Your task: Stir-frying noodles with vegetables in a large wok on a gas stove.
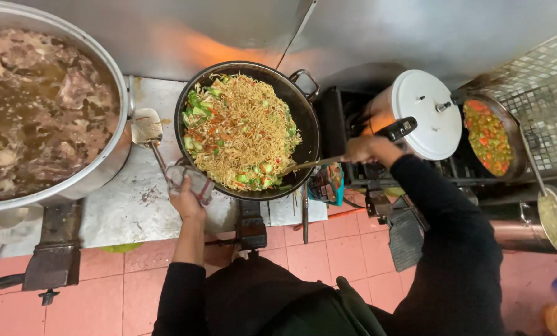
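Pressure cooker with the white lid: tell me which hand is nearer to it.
Right. The right hand is just left of the pressure cooker, holding a spatula. The left hand grips a cloth at the wok's far side.

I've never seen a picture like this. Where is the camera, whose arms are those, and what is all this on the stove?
The camera sits on a cook's head and looks straight down, so both arms are the cook's own. The left hand grips the rim of a black wok through a cloth. The wok holds noodles with vegetables. The right hand holds a spatula that reaches into them. To the left stands a big pot of broth; to the right, a white pressure cooker and a pan of vegetables.
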